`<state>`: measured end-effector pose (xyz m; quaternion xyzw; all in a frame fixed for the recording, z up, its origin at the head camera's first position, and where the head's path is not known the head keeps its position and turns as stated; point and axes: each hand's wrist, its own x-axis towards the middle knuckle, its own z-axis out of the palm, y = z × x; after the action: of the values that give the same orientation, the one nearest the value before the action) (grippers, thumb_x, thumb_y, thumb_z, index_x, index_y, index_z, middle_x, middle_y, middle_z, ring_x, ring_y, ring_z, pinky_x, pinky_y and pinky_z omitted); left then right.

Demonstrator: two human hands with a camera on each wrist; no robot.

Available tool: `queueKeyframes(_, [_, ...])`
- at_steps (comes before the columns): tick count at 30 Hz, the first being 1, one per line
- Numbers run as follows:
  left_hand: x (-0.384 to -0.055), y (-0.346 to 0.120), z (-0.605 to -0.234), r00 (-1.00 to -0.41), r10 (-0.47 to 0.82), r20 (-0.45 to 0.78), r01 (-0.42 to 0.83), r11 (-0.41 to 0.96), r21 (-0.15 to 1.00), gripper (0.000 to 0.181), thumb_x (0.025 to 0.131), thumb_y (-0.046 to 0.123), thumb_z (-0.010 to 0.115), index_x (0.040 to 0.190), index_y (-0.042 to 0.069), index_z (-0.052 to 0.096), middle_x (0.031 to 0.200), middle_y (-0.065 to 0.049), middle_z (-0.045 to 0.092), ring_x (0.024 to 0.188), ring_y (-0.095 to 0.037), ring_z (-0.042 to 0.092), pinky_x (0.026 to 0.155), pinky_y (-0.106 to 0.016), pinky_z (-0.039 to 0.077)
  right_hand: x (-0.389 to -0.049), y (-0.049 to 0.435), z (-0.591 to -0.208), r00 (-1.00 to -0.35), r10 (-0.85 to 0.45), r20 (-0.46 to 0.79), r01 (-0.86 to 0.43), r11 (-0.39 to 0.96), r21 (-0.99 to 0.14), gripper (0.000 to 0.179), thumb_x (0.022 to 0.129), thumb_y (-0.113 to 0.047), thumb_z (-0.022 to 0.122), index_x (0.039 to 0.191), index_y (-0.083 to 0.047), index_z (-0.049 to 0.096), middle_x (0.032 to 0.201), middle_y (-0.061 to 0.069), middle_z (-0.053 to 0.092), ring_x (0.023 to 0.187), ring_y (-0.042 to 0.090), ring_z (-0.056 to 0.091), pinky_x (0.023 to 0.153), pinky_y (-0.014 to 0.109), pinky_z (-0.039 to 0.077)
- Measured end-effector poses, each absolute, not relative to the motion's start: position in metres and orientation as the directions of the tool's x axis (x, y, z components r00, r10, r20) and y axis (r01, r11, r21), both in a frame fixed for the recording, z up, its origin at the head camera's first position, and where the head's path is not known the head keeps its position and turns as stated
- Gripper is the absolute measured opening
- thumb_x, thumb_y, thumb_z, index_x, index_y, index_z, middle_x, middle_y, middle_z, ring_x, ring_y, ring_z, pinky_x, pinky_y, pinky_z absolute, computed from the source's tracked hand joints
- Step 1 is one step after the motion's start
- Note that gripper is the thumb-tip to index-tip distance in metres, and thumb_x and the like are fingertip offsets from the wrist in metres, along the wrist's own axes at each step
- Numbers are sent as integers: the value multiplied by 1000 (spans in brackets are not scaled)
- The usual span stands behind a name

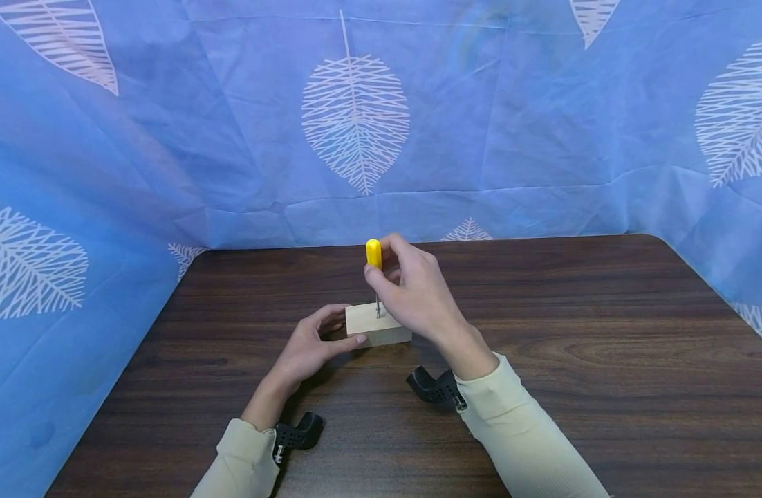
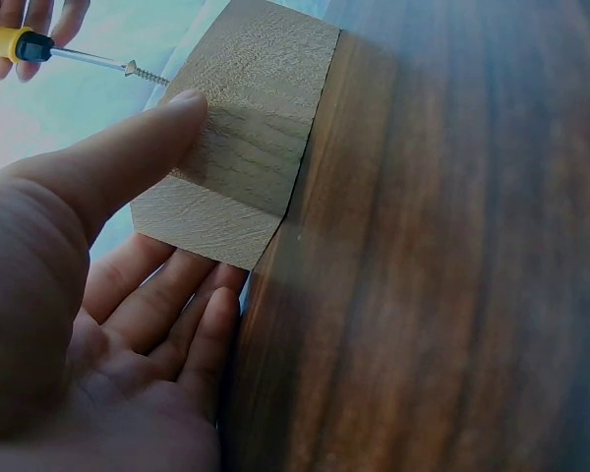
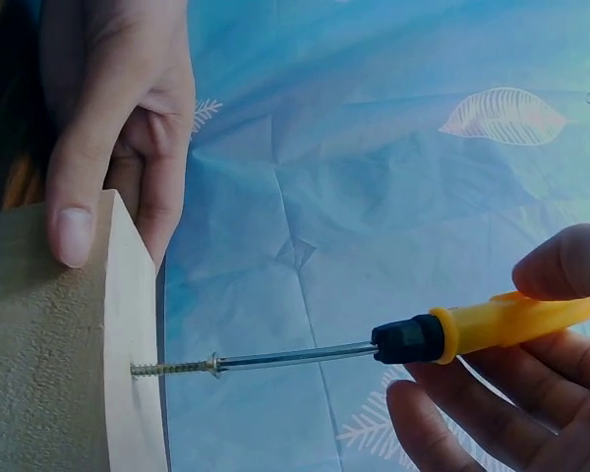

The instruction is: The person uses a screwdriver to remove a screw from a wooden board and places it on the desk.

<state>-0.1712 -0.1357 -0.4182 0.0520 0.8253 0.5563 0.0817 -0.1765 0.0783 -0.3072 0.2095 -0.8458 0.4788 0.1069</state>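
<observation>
A pale wooden block lies on the dark table, gripped at its left end by my left hand, thumb on the near side and fingers behind. A screw stands upright in the block's top face, with much of its threaded shank showing above the wood. My right hand holds a screwdriver by its yellow handle, between thumb and fingers. The screwdriver's metal shaft points down, and its tip meets the screw head, in line with the screw.
The dark wood-grain table extends around the block. A blue cloth with white leaf prints hangs behind it and along both sides. Black wrist mounts are strapped at both cuffs.
</observation>
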Motion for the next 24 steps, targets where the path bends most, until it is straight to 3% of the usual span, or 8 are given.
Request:
queueKeyframes(4, [-171, -135, -418, -982, 173, -74, -4, 376, 927, 56, 93, 32, 88, 144, 25, 66, 145, -5, 69, 137, -31, 62, 115, -59, 50, -177, 78, -308, -896, -248, 368, -444, 460, -769, 18, 106, -19, 61, 122, -12, 63, 113, 4, 73, 92, 18, 73, 84, 38, 62])
queueKeyframes(8, [-171, -135, -418, -983, 171, -72, -2, 375, 927, 56, 93, 32, 87, 144, 25, 66, 144, -5, 69, 137, -31, 63, 114, -58, 51, -177, 78, -308, -898, -250, 362, -439, 461, -772, 15, 106, -20, 58, 119, -13, 61, 104, 4, 70, 91, 20, 68, 83, 37, 59])
queueKeyframes(15, [-171, -135, -418, -982, 177, -69, 2, 373, 928, 55, 93, 30, 87, 144, 24, 66, 145, -5, 69, 138, -31, 62, 115, -59, 50, -177, 78, -309, -885, -254, 391, -466, 498, -731, 18, 110, -30, 60, 111, -13, 60, 88, 3, 64, 77, 21, 59, 67, 34, 49])
queueKeyframes(20, [-170, -135, -417, -980, 183, -73, 1, 373, 928, 57, 93, 29, 87, 145, 24, 65, 147, -5, 68, 140, -33, 61, 117, -60, 48, -178, 78, -309, -860, -263, 437, -508, 524, -684, 20, 108, -34, 67, 110, -14, 70, 94, 0, 65, 78, 20, 58, 69, 33, 51])
queueKeyframes(24, [-169, -134, -417, -980, 182, -77, -3, 374, 927, 57, 93, 29, 87, 145, 24, 65, 147, -5, 67, 140, -33, 61, 117, -60, 49, -177, 77, -308, -864, -264, 428, -503, 486, -715, 25, 106, -30, 72, 123, -12, 70, 105, 2, 71, 85, 18, 68, 76, 32, 60])
